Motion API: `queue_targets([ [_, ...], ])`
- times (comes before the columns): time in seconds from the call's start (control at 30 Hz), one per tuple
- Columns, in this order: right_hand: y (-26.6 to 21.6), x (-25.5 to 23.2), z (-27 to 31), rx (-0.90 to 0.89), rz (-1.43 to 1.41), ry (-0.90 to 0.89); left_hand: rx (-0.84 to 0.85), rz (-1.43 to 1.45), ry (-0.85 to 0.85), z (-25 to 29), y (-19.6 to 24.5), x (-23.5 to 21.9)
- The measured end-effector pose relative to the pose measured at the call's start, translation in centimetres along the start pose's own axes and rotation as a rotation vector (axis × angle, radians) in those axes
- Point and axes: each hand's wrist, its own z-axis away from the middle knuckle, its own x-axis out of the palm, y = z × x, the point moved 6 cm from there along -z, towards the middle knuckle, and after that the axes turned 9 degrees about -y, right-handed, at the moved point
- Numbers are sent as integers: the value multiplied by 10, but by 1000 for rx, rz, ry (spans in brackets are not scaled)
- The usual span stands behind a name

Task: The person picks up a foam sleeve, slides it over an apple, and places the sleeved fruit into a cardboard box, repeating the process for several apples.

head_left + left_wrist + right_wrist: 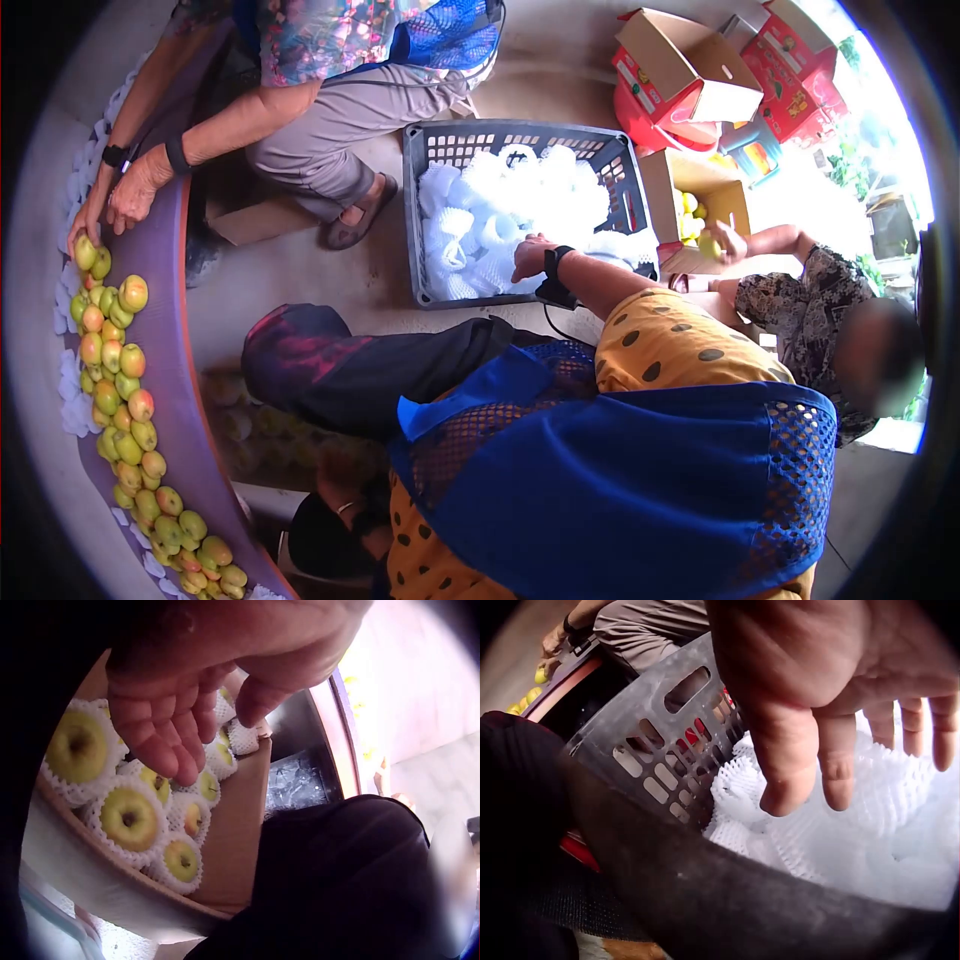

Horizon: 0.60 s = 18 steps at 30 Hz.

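My right hand (533, 257) reaches into a dark plastic crate (412, 200) heaped with white foam net sleeves (455, 225). In the right wrist view its thumb and fingers are extended and point down at the foam nets (739, 791), with the fingertips right at them. My left hand (217, 664) hovers over a cardboard carton (236, 855), fingers loosely bent and nothing gripped. Under it, green-yellow apples (129, 817) sit in the carton, each wrapped in a white foam net. In the head view that carton lies in shadow beside my leg.
A long row of bare apples (125, 385) lies on a purple-covered bench (165, 320) at left, where another person's hands (130, 200) touch apples. At right, a seated person holds an apple (710, 247) beside an open carton (735, 200). Red cartons (795, 75) stand at the back.
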Motion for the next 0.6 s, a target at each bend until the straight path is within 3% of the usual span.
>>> queue_targets([
  [0.03,-1,-4,2,-3,0,2,3,-1,-1,11,-16,26],
  [0.1,8,-8,2,96,-178,-184,3,-780,70,32,-42,73],
  [0.2,12,-37,-14,-59,-67,143,96,-754,211,33,-38,66],
  [0.27,13,-72,21,5,-933,120,124,-752,246,33,-41,72],
  [0.3,16,-79,19,16,-999,128,144,-753,278,34,-41,73],
  [0.33,16,-88,18,-135,-937,193,153,-746,277,33,-38,69],
  [0.4,-4,-109,35,-49,-1425,177,145,-746,203,27,-32,61],
  [0.43,-13,-118,36,-69,-1415,169,165,-734,204,34,-37,73],
  [0.5,-53,-143,34,-496,-1698,26,246,-798,323,44,-46,94],
  [0.53,-77,-158,41,-521,-1682,1,275,-779,331,47,-48,98],
  [0.6,-150,-195,71,-931,-1736,-185,333,-707,99,49,-53,112],
])
